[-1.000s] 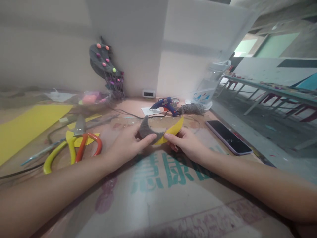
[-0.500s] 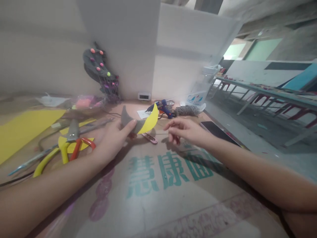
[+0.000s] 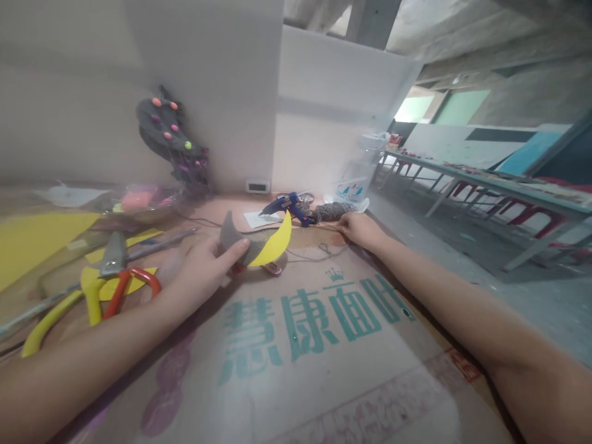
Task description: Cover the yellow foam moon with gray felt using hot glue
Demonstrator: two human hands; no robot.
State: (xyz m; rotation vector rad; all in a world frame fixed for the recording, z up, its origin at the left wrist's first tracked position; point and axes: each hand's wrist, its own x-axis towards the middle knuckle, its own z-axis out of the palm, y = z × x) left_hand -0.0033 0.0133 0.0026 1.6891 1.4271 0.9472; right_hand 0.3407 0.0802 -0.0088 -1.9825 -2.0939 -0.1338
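Note:
My left hand [image 3: 210, 259] is closed on a yellow crescent [image 3: 274, 243], its thumb pressed on the front. Grey yarn is wrapped over the crescent's left part; the right tip shows bare yellow. A loose strand of yarn [image 3: 308, 258] runs from the crescent along the board with a small loop in it. To the right, my right hand [image 3: 363, 231] pinches the yarn beside the grey yarn bundle [image 3: 337, 211]. Partly covered by the crescent, a pink hair clip [image 3: 274, 269] lies on the board.
A blue glue gun [image 3: 291, 205] rests behind the crescent. Red-and-yellow-handled scissors [image 3: 113, 262] and yellow sheet material [image 3: 41, 243] lie at left. A grey crescent with coloured balls [image 3: 160, 126] leans against the wall. A white bucket [image 3: 354, 188] stands behind the yarn.
My right hand has moved right and away from me to the yarn bundle, its fingers now pinching the strand. My left hand still holds the crescent. The camera view has shifted slightly.

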